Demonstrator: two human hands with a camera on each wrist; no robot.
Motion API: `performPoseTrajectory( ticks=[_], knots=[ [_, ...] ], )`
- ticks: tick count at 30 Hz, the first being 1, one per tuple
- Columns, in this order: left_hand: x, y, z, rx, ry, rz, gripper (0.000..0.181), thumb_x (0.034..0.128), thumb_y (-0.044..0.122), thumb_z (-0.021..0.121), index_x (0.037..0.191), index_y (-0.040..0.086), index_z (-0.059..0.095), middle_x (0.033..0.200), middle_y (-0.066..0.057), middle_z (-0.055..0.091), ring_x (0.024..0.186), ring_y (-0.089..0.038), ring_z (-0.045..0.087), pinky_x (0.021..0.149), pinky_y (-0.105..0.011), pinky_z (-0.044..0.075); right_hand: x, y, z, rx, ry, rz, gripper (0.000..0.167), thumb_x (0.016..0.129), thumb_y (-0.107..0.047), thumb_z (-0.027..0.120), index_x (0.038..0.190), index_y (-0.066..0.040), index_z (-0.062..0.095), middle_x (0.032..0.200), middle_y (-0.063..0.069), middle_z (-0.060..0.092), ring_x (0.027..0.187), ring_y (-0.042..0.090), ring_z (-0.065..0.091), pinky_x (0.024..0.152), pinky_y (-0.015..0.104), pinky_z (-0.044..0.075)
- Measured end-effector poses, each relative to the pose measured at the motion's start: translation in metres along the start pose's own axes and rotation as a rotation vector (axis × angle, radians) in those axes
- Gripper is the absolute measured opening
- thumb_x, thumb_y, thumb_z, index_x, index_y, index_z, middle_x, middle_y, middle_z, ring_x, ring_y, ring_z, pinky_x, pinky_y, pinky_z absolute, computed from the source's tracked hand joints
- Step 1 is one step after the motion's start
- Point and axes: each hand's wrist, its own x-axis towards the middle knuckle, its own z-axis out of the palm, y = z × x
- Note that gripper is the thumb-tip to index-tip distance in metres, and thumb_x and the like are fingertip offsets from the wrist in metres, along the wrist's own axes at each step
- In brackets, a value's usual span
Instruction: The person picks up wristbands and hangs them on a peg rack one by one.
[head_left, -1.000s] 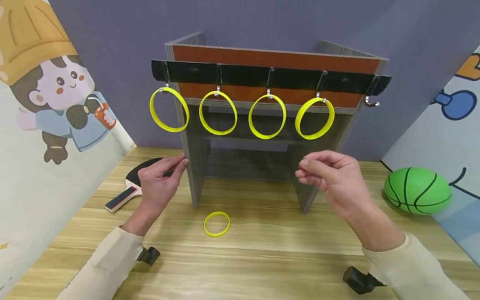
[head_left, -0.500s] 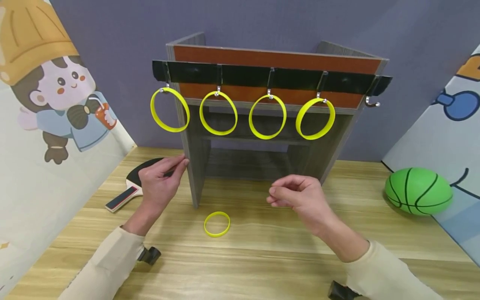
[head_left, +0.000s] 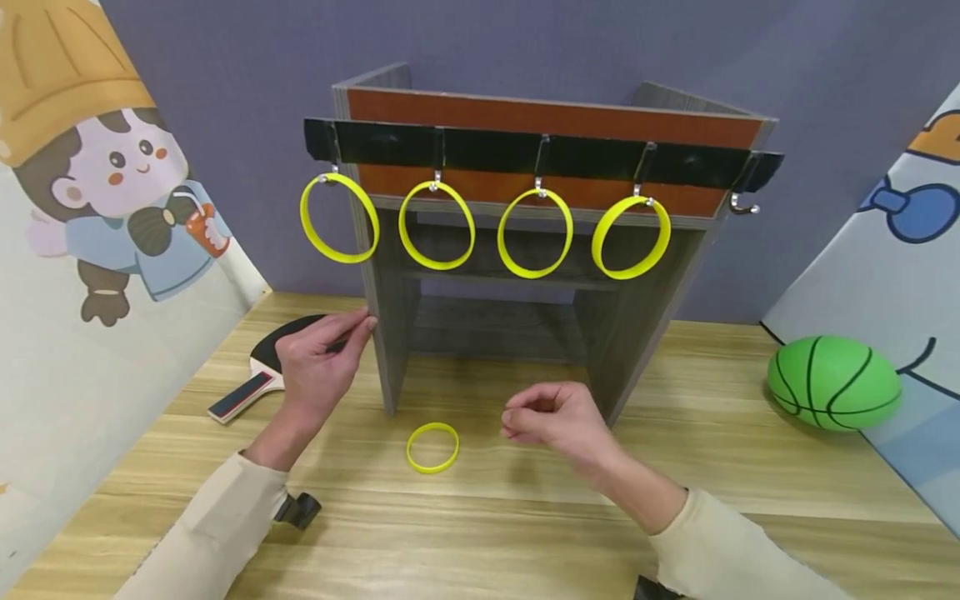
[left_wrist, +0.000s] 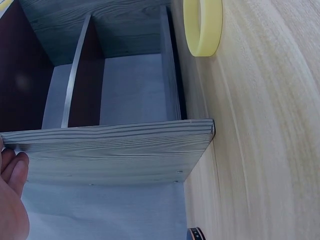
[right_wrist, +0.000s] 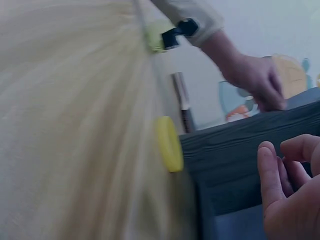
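Observation:
My left hand point(head_left: 318, 358) pinches the front edge of the grey wooden shelf's left side panel point(head_left: 386, 358); in the left wrist view its fingers point(left_wrist: 19, 172) lie against the panel's outer face. A yellow ring point(head_left: 433, 448) lies flat on the table in front of the shelf. To its right, above the tabletop, my right hand point(head_left: 566, 425) hovers with loosely bent fingers and nothing between them. Several more yellow rings point(head_left: 536, 273) hang from metal hooks on the black bar point(head_left: 491, 150) across the shelf's top. The rightmost hook point(head_left: 744, 204) carries no ring.
A green ball point(head_left: 834, 383) sits at the right by the wall. Behind my left hand lies a table tennis paddle point(head_left: 243, 396), partly covered by it. The shelf stands on a wooden table point(head_left: 480, 533), against a blue-grey wall point(head_left: 525, 50).
My right hand has come down and to the left, from beneath the rightmost hanging ring to near the ring on the table. The left hand stays at the panel.

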Motion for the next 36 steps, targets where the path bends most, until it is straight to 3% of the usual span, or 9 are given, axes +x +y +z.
performPoseTrajectory(
  ticks=[7, 15, 26, 36],
  knots=[
    [0.0, 0.001, 0.0, -0.003, -0.004, 0.0, 0.016, 0.0739, -0.009, 0.076, 0.089, -0.003, 0.075, 0.084, -0.009, 0.072, 0.069, -0.022, 0.069, 0.067, -0.016, 0.049, 0.007, 0.03, 0.015, -0.057, -0.045, 0.074, 0.021, 0.079, 0.005, 0.07, 0.095, 0.016, 0.062, 0.08, 0.017, 0.066, 0.073, 0.027, 0.067, 0.073, 0.046, 0.054],
    [0.002, 0.001, 0.0, -0.008, -0.007, 0.004, 0.016, 0.0741, -0.009, 0.076, 0.089, -0.003, 0.075, 0.084, -0.008, 0.072, 0.07, -0.022, 0.069, 0.067, -0.016, 0.049, 0.017, 0.051, 0.023, -0.095, -0.059, 0.105, 0.022, 0.08, 0.006, 0.069, 0.096, 0.018, 0.061, 0.077, 0.014, 0.066, 0.071, 0.025, 0.067, 0.068, 0.04, 0.055],
    [0.0, -0.001, -0.001, -0.004, -0.001, 0.002, 0.017, 0.0737, -0.009, 0.076, 0.089, -0.002, 0.076, 0.085, -0.008, 0.072, 0.07, -0.022, 0.069, 0.068, -0.017, 0.05, 0.035, 0.061, 0.03, -0.214, -0.09, 0.208, 0.022, 0.079, 0.0, 0.072, 0.097, 0.009, 0.063, 0.081, 0.015, 0.065, 0.074, 0.025, 0.067, 0.067, 0.035, 0.056],
    [0.0, -0.001, -0.001, -0.01, 0.004, -0.002, 0.016, 0.0735, -0.01, 0.076, 0.088, -0.003, 0.075, 0.085, -0.008, 0.072, 0.071, -0.022, 0.069, 0.068, -0.017, 0.05, 0.048, 0.063, 0.038, -0.283, -0.074, 0.228, 0.019, 0.077, 0.001, 0.075, 0.09, 0.008, 0.064, 0.07, 0.015, 0.066, 0.061, 0.022, 0.066, 0.058, 0.033, 0.056]
  ],
)
